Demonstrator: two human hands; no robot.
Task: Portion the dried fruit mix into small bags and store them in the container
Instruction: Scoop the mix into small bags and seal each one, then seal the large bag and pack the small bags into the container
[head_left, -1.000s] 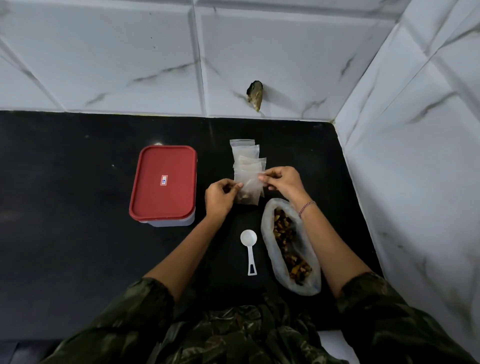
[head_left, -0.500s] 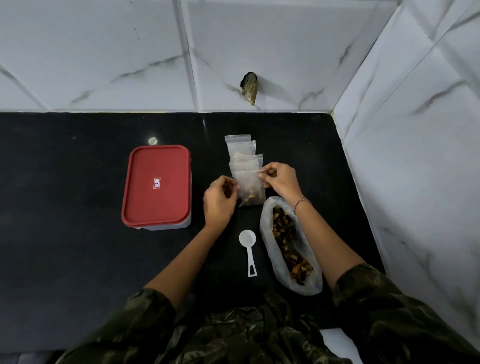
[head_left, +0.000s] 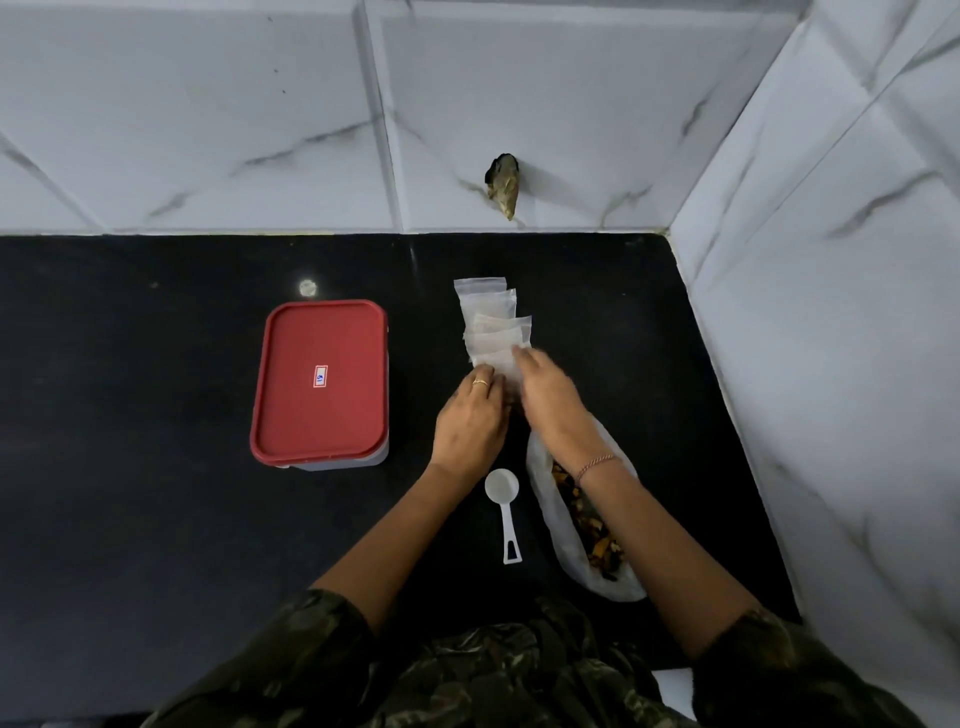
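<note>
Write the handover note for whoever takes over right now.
Left hand: on the nearest small clear plastic bag, fingertips hidden, grip unclear.
Right hand: fingers flat on the same bag, blurred.
Stack of small clear bags lies just beyond.
White plastic scoop on the black counter between the arms; large clear bag of dried fruit mix under the right forearm.
Red-lidded rectangular container at left, shut.
Done: cannot tell; container's inside hidden.
Left: finish this bag, open the container, store it, fill the others.

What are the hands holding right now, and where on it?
A small bag at the bag stack's near end: left hand at its left edge, right hand over its top. Pinch or press cannot be told.
</note>
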